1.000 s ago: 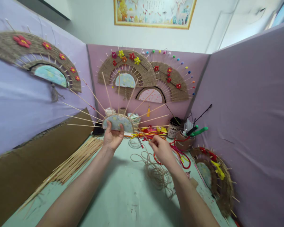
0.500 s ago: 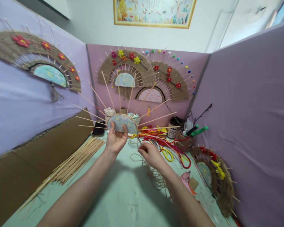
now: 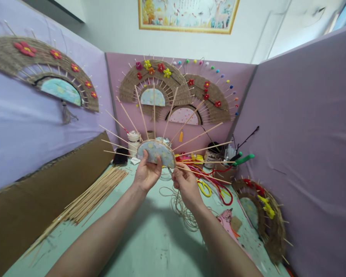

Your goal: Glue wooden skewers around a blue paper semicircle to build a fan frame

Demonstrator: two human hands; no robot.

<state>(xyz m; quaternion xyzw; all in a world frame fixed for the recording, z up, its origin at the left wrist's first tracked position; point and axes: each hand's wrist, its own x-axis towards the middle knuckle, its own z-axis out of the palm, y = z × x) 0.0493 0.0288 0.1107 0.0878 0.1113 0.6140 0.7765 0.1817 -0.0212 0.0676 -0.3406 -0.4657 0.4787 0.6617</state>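
My left hand (image 3: 147, 173) is closed on a fan frame, its thumb and a finger against the pale blue floral half-round base (image 3: 154, 151). Thin wooden sticks (image 3: 165, 115) spread out from the curved edge of the base like rays. At the base's lower right corner, my right hand (image 3: 187, 187) pinches a strand of twine, close to the lowest stick. The fingertips partly hide that strand. Below the right hand, a loose tangle of twine (image 3: 186, 215) lies on the green table (image 3: 150, 246).
Bundled sticks (image 3: 95, 196) lie at left beside a cardboard strip (image 3: 54, 192). Yellow-handled scissors (image 3: 204, 188), red pipe cleaners (image 3: 219, 188) and a pot of tools (image 3: 223, 171) stand behind right. A pink glue gun (image 3: 226, 219) and a finished fan (image 3: 262, 219) are at right.
The fan frame has shifted right and tilted slightly clockwise in my left hand. My right hand has risen a little, closer to the base's lower right corner.
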